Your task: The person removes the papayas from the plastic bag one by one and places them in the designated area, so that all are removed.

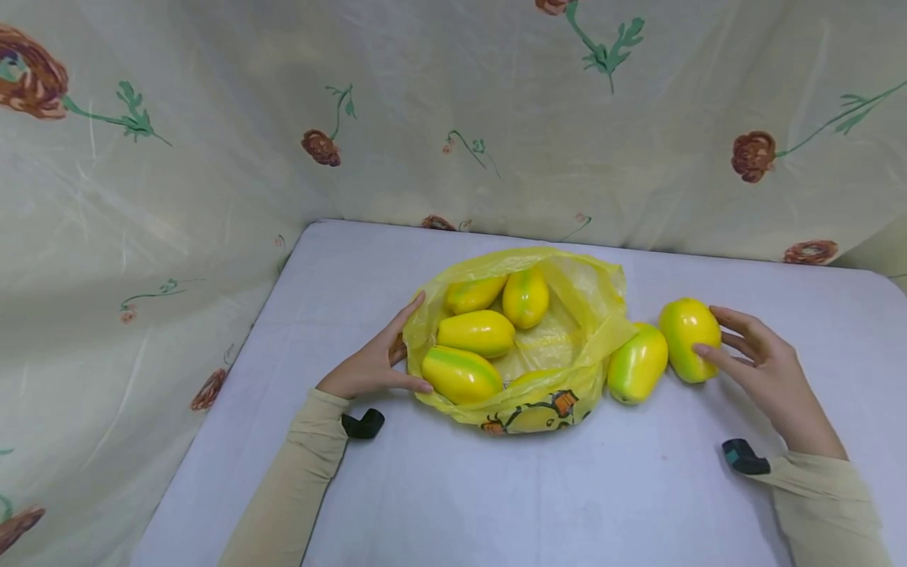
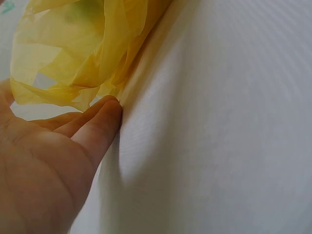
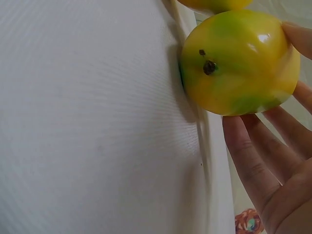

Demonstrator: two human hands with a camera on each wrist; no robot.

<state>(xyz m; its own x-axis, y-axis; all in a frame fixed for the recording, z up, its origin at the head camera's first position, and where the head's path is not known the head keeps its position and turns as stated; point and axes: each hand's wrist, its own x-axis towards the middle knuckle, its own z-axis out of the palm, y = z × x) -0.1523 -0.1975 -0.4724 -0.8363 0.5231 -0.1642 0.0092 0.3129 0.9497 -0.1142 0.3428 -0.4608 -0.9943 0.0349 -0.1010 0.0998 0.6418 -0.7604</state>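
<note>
A yellow plastic bag (image 1: 553,339) lies with its mouth wide, several glossy yellow-green mango-like fruits (image 1: 476,334) inside. My left hand (image 1: 375,358) rests against the bag's left side, thumb and fingers spread and fairly straight; in the left wrist view its fingertips (image 2: 111,105) touch the crumpled plastic. On the right, my right hand (image 1: 761,362) holds a mango-like fruit (image 1: 687,339) between thumb and fingers. The right wrist view shows that fruit (image 3: 239,63) with a dark stem spot, close against the cloth; whether it is lifted I cannot tell. Another mango-like fruit (image 1: 638,366) lies between it and the bag.
A white cloth (image 1: 453,488) covers the table. Behind and to the left hangs a pale curtain (image 1: 425,102) with printed flowers, bordering the table's far and left edges. A dark wrist camera (image 1: 363,424) sits at the left cuff, another camera (image 1: 745,457) at the right.
</note>
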